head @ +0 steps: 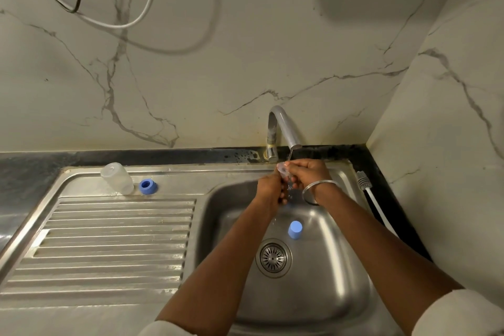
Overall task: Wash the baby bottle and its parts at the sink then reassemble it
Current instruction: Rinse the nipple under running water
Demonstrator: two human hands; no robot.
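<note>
Both hands meet under the running tap (283, 128), over the back of the sink basin (335, 275). My right hand (306, 173) pinches a clear silicone teat (282, 168) in the water stream. My left hand (268, 191) touches the teat from below; how much of it that hand holds is hidden. The clear bottle body (117, 178) stands upside down on the drainboard's back edge. Right beside it lies the blue screw ring (147, 186). A blue cap (295, 230) sits in the basin, above the drain (273, 257).
A white bottle brush (369, 194) lies on the dark counter to the right of the sink. The ridged drainboard (109, 245) fills the left. Marble walls close the back and right. Cables (114, 25) hang on the wall at upper left.
</note>
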